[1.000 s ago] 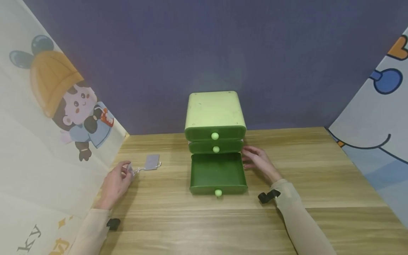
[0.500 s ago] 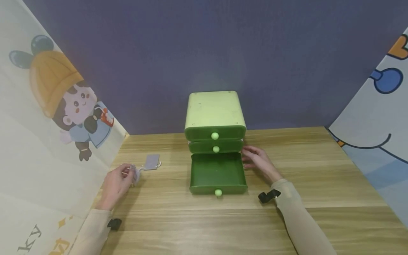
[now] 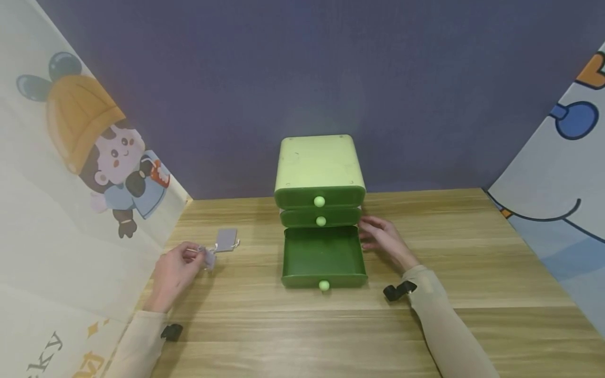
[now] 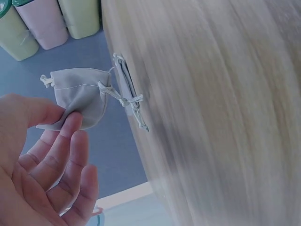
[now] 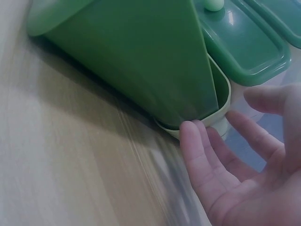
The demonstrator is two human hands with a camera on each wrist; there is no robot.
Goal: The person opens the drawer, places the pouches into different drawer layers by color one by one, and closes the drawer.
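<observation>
Thumb and forefinger of my left hand [image 3: 176, 273] pinch a small grey drawstring pouch [image 4: 87, 89] by its lower edge, its pale cords hanging out. A second grey pouch [image 3: 226, 240] lies on the table just beyond it, seen nearly edge-on in the left wrist view. A green drawer unit [image 3: 320, 160] stands at the middle. Its bottom drawer [image 3: 302, 282] is pulled out with nothing in it; the top drawer is pushed in. Loosely bent fingers of my right hand [image 3: 385, 242] rest against the right side of the lowest tier, at the casing rim [image 5: 221, 113].
The wooden table [image 3: 302, 336] meets a dark blue back wall [image 3: 227, 94]. White panels with cartoon prints, such as a figure in an orange hat [image 3: 82, 115], flank it on both sides. Round pale knobs, like the bottom one [image 3: 324, 285], jut from the drawer fronts.
The pouch in my left hand has swung out from behind the fingers and shifted slightly right, towards the pouch on the table. My right hand and the drawers stay put.
</observation>
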